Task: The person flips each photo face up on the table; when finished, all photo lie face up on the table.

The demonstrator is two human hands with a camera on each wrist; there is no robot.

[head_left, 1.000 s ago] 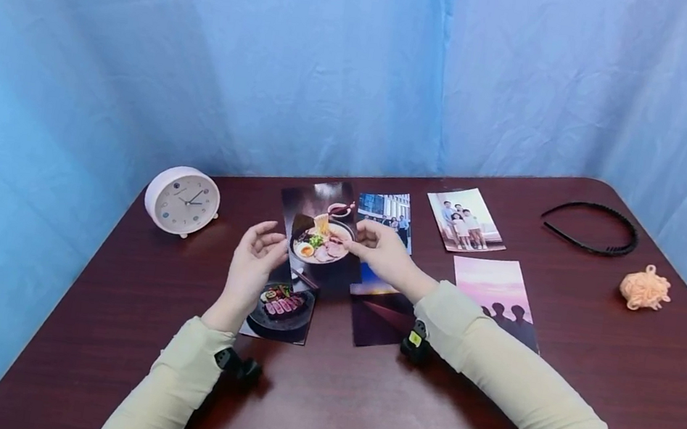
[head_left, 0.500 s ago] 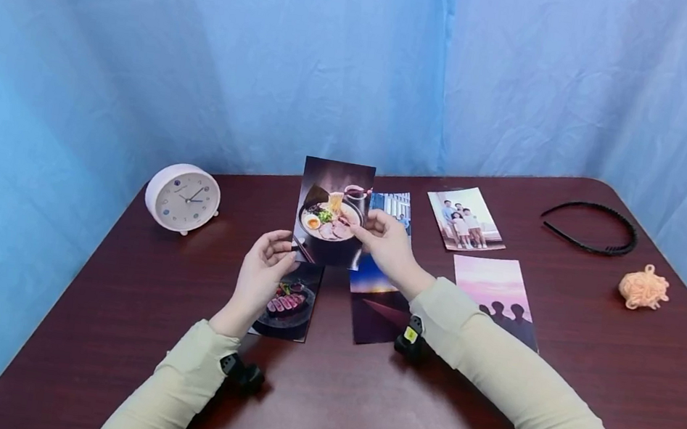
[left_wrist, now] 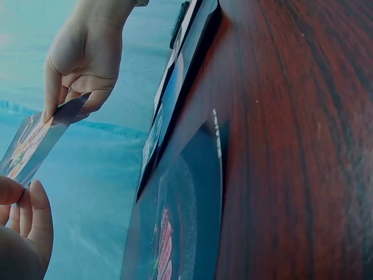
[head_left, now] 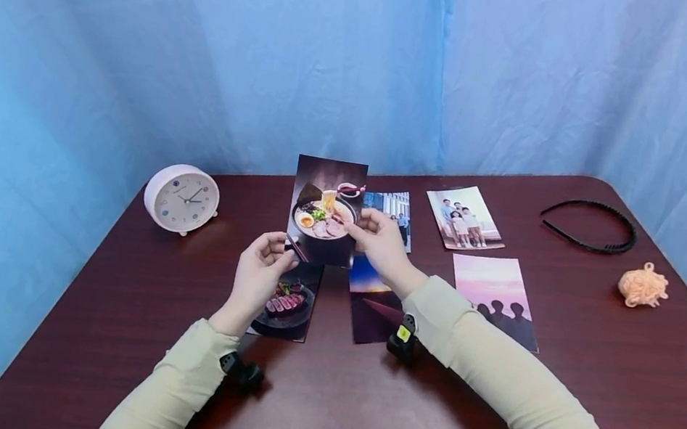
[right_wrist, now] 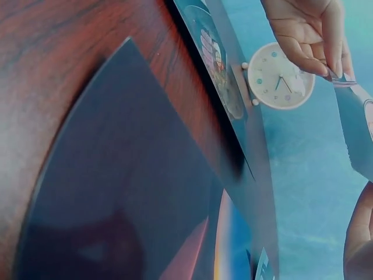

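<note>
A photo print of a ramen bowl (head_left: pixel 320 240) is held up over the table between both hands. My left hand (head_left: pixel 255 277) pinches its lower left corner between thumb and fingers. On its right edge, my right hand (head_left: pixel 384 246) pinches with the thumb in front. In the left wrist view the ramen photo (left_wrist: pixel 35 140) stands clear of the prints below. Beneath it lies a photo of sliced steak on a dark plate (head_left: pixel 287 309), partly covered. A sunset photo with a dark lower half (head_left: pixel 371 317) lies below my right hand, which hides part of it.
A photo of people by a building (head_left: pixel 398 211), a family photo (head_left: pixel 464 218) and a pink-sky silhouette photo (head_left: pixel 496 298) lie to the right. A white alarm clock (head_left: pixel 182 199) stands left. A black headband (head_left: pixel 623 239) and a peach-coloured yarn-like ball (head_left: pixel 643 286) sit far right on the table (head_left: pixel 315 416).
Both hands have lifted the ramen photo and tilted it upright, uncovering more of the steak photo. Over the last half second it shifted slightly left.
</note>
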